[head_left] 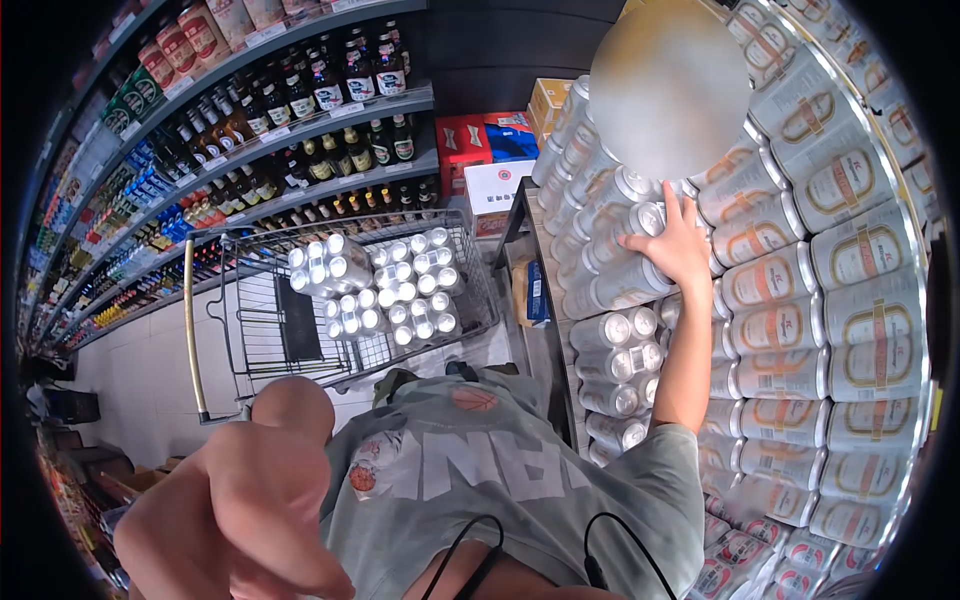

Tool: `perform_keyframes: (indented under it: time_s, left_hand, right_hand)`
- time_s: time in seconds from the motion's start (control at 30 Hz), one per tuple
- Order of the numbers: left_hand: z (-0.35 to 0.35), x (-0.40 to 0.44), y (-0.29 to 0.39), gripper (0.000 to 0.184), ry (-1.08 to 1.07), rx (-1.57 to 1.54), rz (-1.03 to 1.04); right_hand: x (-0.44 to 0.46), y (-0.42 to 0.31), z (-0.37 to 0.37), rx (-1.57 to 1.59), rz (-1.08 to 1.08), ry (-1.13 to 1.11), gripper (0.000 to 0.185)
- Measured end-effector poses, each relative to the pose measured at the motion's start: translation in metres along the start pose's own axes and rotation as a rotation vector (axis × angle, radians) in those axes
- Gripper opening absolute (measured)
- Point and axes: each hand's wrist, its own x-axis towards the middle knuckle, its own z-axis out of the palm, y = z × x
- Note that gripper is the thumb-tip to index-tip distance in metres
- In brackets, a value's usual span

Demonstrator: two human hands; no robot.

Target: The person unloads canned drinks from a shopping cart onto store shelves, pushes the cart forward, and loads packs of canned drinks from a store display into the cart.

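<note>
My right hand (pixel 680 246) is stretched out over the stack on the right, fingers spread, touching the silver tops of a pack of beer cans (pixel 630 285). Whether its far fingertips hook around the pack I cannot see. Close to the camera at the lower left, my left hand (pixel 235 500) looms large with its fingers curled; anything inside it is hidden. Several packs of silver-topped cans (pixel 400 290) sit in a metal shopping cart (pixel 478 322) to the left of the stack.
Shelves (pixel 290 130) of bottles and cans curve along the left. Red and white cartons (pixel 497 190) stand at the back. Tall rows of canned beer (pixel 780 330) rise on the right. A blurred round patch (pixel 668 85) covers part of the stack. The cart's handle (pixel 194 330) faces left.
</note>
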Motion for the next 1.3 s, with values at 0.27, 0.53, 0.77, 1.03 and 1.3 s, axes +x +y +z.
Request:
perform_keyframes:
  time_s: [0.27,0.53,0.77,1.03,1.3]
  left_hand:
    - [-0.009,0.003,-0.006,0.038,-0.022,-0.088,0.004]
    - [-0.023,-0.003,0.002,0.035,-0.041,-0.145,0.003]
    - [-0.051,-0.012,0.021,0.033,-0.045,-0.221,0.005]
    - [-0.104,-0.035,0.059,0.027,-0.145,-0.405,-0.026]
    - [-0.126,-0.154,0.0,0.023,0.419,-0.158,-0.315]
  right_hand:
    - [0.003,0.0,-0.003,-0.032,0.013,-0.042,0.119]
    - [0.023,0.008,-0.001,-0.039,-0.004,-0.201,0.136]
    - [0.031,0.017,0.007,-0.06,0.003,-0.211,0.138]
    - [0.032,0.02,0.007,0.035,-0.104,-0.193,0.141]
    - [-0.013,0.004,0.008,-0.016,-0.252,-0.101,0.131]
